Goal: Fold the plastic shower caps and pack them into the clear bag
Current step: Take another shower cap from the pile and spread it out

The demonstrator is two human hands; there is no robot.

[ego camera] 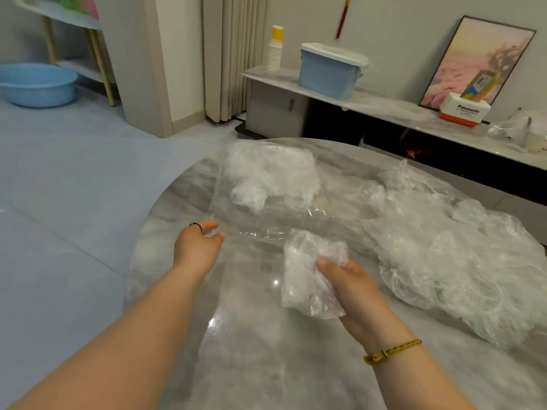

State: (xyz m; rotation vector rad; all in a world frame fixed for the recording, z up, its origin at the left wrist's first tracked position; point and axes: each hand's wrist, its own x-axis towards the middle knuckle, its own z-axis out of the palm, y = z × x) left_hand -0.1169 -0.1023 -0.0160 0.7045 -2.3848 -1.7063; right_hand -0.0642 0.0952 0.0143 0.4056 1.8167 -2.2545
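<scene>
While the right hand grips a folded shower cap just above the near middle of the table, the left hand reaches farther out, toward the near left corner of the clear bag. On the right hand the thumb lies flat across the top of the crumpled plastic and the fingers curl beneath it, hidden by the cap, so the bundle is clamped between them. The palm is turned inward and up, and the wrist, which wears a yellow braided bracelet, is bent slightly to the left. The left forearm stretches nearly straight from the near left edge of the view. Its thumb and forefinger are parted and loosely curved, pointing right at the bag's open edge, with nothing caught between them. Whether the fingertips touch the film cannot be told. A dark ring sits on one left finger.

The bag lies flat on the far middle of the table, and a white wad of packed caps lies inside it toward its far end. A loose heap of unfolded caps spreads along the right side of the table, apart from both hands.
</scene>
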